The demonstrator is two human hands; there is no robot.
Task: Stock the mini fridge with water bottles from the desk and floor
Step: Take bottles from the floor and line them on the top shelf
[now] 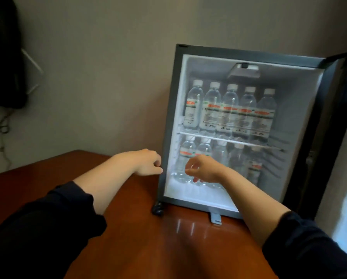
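The black mini fridge (172, 121) stands open on the wooden desk (128, 228), its door (333, 127) swung to the right. Several clear water bottles (228, 109) with white caps and red-and-white labels line the upper shelf. More bottles (253, 166) stand on the lower level. My left hand (148, 163) hovers at the fridge's left frame, fingers loosely curled and empty. In front of the lower-left bottles, my right hand (203, 169) has its fingers apart and holds nothing.
A beige wall rises behind the desk. A dark object with a white hanger (5, 57) and a dangling cable (3, 129) is mounted at the far left. A small metal bracket (215, 217) sticks out under the fridge's front edge.
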